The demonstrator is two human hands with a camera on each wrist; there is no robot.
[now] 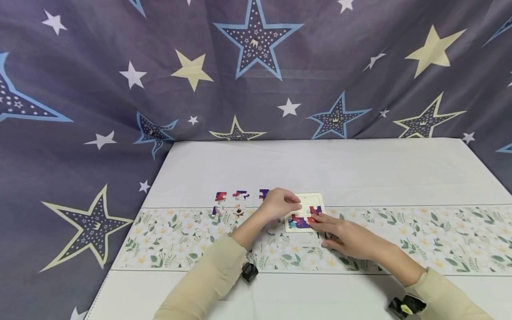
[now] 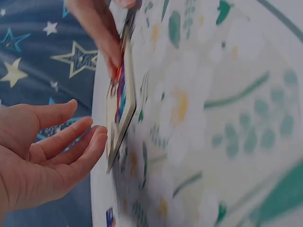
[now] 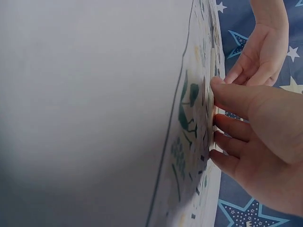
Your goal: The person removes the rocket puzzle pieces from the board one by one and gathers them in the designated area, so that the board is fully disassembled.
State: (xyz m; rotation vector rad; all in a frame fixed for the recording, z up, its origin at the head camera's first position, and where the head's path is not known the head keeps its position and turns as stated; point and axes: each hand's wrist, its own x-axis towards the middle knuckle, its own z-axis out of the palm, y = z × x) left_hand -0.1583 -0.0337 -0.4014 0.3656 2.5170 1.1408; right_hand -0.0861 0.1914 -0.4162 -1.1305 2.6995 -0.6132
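Observation:
A cream puzzle board lies on the table, with joined purple, red and blue jigsaw pieces in its lower part and right side. Above the board's upper left, my left hand hovers; in the left wrist view this hand has loosely bent fingers apart from the thumb, with nothing between them. My right hand reaches in from the right, its extended fingertips resting on the pieces at the board's right side. Seen from the right wrist, the fingers of this hand touch the board's edge and partly hide it.
Left of the board lie several loose pieces: a red one, a red and white one, a purple one, and two lower ones. A floral band crosses the white table cover. A star-patterned curtain hangs behind.

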